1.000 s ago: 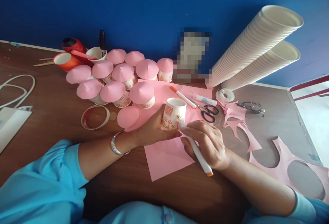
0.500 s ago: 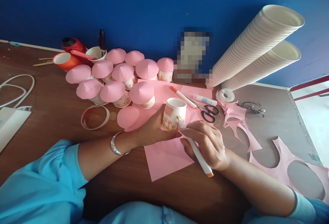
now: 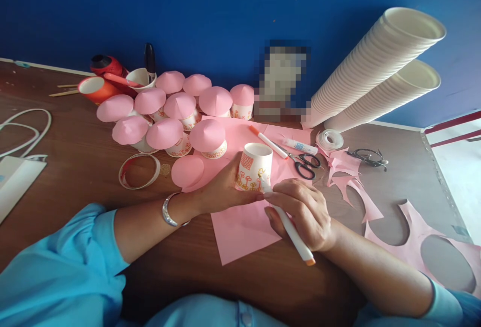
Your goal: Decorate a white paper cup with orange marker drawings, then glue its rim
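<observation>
My left hand (image 3: 221,187) grips a small white paper cup (image 3: 254,166) from the left side; the cup stands on a pink paper sheet (image 3: 240,232) and bears orange drawings. My right hand (image 3: 302,212) is closed round a white marker with an orange end (image 3: 293,234), its tip touching the cup's lower right side. A silver bracelet (image 3: 170,210) circles my left wrist.
Several cups topped with pink paper cones (image 3: 176,116) cluster behind. A second marker (image 3: 267,141), glue tube (image 3: 299,145), scissors (image 3: 305,162), tape rolls (image 3: 329,139) (image 3: 139,171), pink offcuts (image 3: 421,237) and two long stacks of white cups (image 3: 379,71) lie to the right. An orange cup (image 3: 93,89) and white bag (image 3: 17,177) sit left.
The marker in my right hand has slid slightly down and right along the cup's side. My left hand and the cup have stayed in place.
</observation>
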`<state>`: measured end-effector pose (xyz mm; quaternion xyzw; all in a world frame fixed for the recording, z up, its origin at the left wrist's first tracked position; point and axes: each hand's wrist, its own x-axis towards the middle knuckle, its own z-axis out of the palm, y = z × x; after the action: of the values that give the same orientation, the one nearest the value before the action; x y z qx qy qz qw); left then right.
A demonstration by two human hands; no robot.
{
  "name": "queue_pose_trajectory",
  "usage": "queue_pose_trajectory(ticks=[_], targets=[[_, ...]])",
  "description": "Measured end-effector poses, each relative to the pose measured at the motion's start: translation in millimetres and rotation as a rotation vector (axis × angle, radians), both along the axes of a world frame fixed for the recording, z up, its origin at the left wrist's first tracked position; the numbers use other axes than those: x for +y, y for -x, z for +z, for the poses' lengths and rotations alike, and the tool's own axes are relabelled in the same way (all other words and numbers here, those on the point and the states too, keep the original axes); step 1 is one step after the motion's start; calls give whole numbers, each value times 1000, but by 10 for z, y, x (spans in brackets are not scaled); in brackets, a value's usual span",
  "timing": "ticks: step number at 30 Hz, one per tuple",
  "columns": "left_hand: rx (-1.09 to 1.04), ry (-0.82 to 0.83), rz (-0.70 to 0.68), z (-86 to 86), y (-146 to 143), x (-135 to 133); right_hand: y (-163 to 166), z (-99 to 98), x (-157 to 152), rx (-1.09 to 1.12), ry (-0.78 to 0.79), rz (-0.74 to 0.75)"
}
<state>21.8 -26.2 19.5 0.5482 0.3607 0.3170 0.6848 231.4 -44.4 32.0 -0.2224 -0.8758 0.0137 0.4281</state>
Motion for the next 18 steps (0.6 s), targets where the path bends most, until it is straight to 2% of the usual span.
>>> queue_pose_trajectory(ticks=[8, 14, 18], targets=[[-34, -20, -8, 87, -32, 25, 0, -31, 4, -1, 2, -18], [23, 9, 49, -1, 9, 3, 1, -22, 8, 13, -15, 49], [-39, -4, 69, -16, 26, 12, -23, -32, 16, 7, -62, 35]])
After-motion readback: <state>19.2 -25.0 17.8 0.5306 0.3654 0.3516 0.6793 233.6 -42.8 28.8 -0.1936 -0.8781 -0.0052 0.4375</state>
